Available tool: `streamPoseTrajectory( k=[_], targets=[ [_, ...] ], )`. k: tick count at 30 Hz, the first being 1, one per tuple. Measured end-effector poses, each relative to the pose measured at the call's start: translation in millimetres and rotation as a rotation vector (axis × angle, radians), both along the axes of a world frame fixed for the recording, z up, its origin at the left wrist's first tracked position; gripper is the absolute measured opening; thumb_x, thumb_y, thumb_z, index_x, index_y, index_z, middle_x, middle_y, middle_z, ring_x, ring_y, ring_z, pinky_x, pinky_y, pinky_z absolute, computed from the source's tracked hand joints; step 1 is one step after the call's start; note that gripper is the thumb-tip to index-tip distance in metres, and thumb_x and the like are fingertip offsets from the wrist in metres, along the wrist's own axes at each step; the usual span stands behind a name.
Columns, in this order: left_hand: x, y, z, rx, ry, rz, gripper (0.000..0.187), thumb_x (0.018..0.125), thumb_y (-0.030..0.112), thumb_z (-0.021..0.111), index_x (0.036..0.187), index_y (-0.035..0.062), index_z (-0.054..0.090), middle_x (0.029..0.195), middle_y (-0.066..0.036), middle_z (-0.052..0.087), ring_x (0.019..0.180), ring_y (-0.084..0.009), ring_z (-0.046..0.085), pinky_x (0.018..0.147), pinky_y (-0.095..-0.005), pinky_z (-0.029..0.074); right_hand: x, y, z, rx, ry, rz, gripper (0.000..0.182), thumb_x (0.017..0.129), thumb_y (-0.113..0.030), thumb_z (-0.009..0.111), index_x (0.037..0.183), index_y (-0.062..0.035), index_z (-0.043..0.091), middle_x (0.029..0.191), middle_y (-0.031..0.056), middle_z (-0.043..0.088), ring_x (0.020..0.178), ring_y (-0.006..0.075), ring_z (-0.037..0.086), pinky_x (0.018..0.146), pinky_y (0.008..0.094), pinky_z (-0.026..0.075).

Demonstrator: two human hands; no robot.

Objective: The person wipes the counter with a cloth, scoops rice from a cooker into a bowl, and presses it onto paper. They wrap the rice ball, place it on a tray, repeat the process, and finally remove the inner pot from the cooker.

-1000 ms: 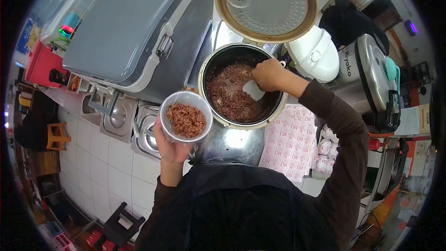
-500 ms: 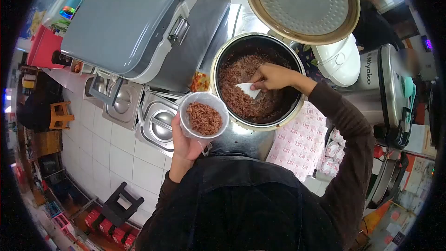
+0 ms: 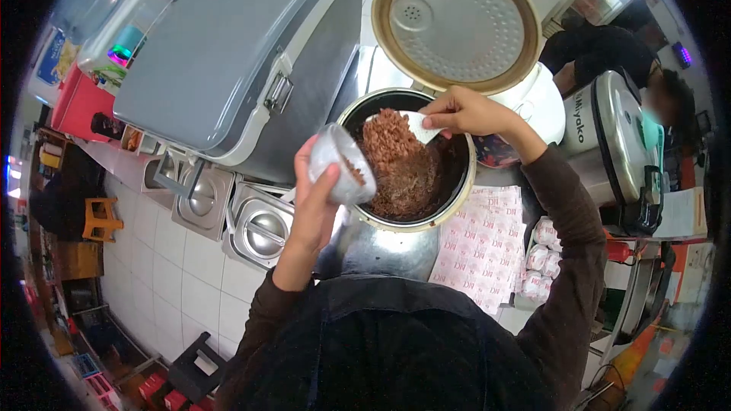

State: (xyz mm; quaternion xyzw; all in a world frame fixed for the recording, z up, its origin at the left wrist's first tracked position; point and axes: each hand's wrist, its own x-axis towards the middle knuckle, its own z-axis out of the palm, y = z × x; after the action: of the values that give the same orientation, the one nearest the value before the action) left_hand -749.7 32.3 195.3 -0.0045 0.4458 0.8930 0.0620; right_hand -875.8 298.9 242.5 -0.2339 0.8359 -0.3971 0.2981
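Note:
My left hand (image 3: 311,202) grips a translucent plastic bowl (image 3: 332,160), tilted toward the pot, with some reddish-brown rice inside. Fingers of my right hand (image 3: 472,118) are closed on a white rice paddle (image 3: 420,128) heaped with brown rice (image 3: 390,137). The loaded paddle is raised over the rice cooker (image 3: 466,190), just right of the bowl's rim. More rice lies in the dark inner pot, partly hidden by the bowl and paddle. Behind it, the cooker's lid (image 3: 464,23) stands open.
A large grey cooler box (image 3: 221,46) stands at the left, above lidded steel food pans (image 3: 263,221). Printed wrapping paper (image 3: 483,243) and wrapped bundles (image 3: 542,259) lie right of the cooker. Beyond them stands a Miyako appliance (image 3: 601,137); another person (image 3: 609,53) bends at the far right.
My right hand has lifted the paddle out of the pot with a heap of rice. My left hand has raised the bowl and tipped it toward the cooker.

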Motion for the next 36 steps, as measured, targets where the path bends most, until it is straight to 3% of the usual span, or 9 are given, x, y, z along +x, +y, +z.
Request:
streamPoseTrajectory(
  k=[4,6,8,14,18,21,25,32,36],
  targets=[
    [-18,43,5,0.082,-0.045,-0.004,0.054,0.092,0.022,0.055,0.134,0.0131,0.023,0.130,-0.011,0.037,0.120,-0.0226,0.040,0.099,-0.0433,0.036,47,-29,38,0.351,0.606,-0.046,0.022,0.084,-0.015,0.058,0.094,0.0040,0.064,0.063,0.0082,0.060,0.056,0.0177,0.059,0.054,0.0307,0.045],
    [-24,56,0,0.135,-0.079,0.013,0.053,0.092,0.024,0.056,0.133,0.0148,0.023,0.129,-0.011,0.038,0.118,-0.0227,0.042,0.098,-0.0439,0.037,90,-49,40,0.544,0.745,0.023,0.038,0.077,-0.008,0.055,0.111,0.0069,0.055,0.074,0.0111,0.061,0.065,0.0256,0.062,0.057,0.0365,0.048],
    [-27,62,-9,0.213,-0.098,0.000,0.054,0.092,0.025,0.055,0.134,0.0160,0.022,0.128,-0.010,0.039,0.117,-0.0231,0.043,0.098,-0.0441,0.037,131,-65,30,0.635,0.979,-0.003,0.053,0.072,-0.007,0.053,0.123,0.0084,0.044,0.082,0.0084,0.058,0.070,0.0239,0.060,0.058,0.0360,0.047],
    [-20,50,-6,0.422,-0.282,-0.279,0.061,0.090,0.057,0.034,0.133,0.0139,0.038,0.133,-0.012,0.044,0.123,-0.0292,0.042,0.098,-0.0533,0.036,144,-53,47,0.688,1.120,-0.059,0.047,0.076,-0.014,0.052,0.118,0.0078,0.050,0.078,0.0065,0.057,0.070,0.0205,0.058,0.061,0.0325,0.042],
    [-21,33,-16,0.681,-0.327,-0.383,0.061,0.089,0.059,0.034,0.134,0.0175,0.036,0.133,-0.016,0.039,0.122,-0.0355,0.040,0.088,-0.0593,0.042,128,-19,83,0.400,0.859,-0.230,0.048,0.081,-0.009,0.052,0.127,-0.0010,0.047,0.081,0.0091,0.064,0.070,0.0260,0.063,0.066,0.0403,0.048],
    [-23,27,-20,0.744,-0.314,-0.441,0.062,0.088,0.060,0.033,0.134,0.0180,0.037,0.135,-0.014,0.040,0.123,-0.0355,0.041,0.090,-0.0592,0.040,108,-11,90,0.190,0.331,-0.254,0.041,0.089,-0.013,0.053,0.129,-0.0090,0.050,0.103,0.0165,0.065,0.086,0.0215,0.065,0.076,0.0323,0.047],
    [-25,28,-21,0.821,-0.370,-0.509,0.061,0.089,0.059,0.033,0.133,0.0178,0.039,0.135,-0.014,0.041,0.122,-0.0363,0.042,0.089,-0.0591,0.042,92,-22,34,-0.164,0.230,-0.117,0.032,0.089,-0.022,0.056,0.117,-0.0072,0.060,0.108,0.0167,0.063,0.085,0.0181,0.064,0.079,0.0289,0.046],
    [-21,21,-20,0.713,-0.420,-0.539,0.061,0.090,0.058,0.034,0.134,0.0160,0.038,0.135,-0.014,0.041,0.118,-0.0370,0.046,0.085,-0.0608,0.044,87,-27,53,0.305,0.292,0.018,0.031,0.089,-0.029,0.056,0.116,-0.0141,0.061,0.100,0.0195,0.062,0.077,0.0320,0.062,0.071,0.0310,0.046],
    [-23,21,-18,0.907,-0.415,-0.586,0.062,0.090,0.057,0.033,0.135,0.0145,0.036,0.136,-0.015,0.040,0.120,-0.0389,0.044,0.085,-0.0621,0.045,74,-9,53,0.061,0.220,0.013,0.034,0.092,-0.029,0.051,0.118,-0.0094,0.060,0.097,0.0144,0.067,0.076,0.0245,0.064,0.070,0.0338,0.046]
  ],
)
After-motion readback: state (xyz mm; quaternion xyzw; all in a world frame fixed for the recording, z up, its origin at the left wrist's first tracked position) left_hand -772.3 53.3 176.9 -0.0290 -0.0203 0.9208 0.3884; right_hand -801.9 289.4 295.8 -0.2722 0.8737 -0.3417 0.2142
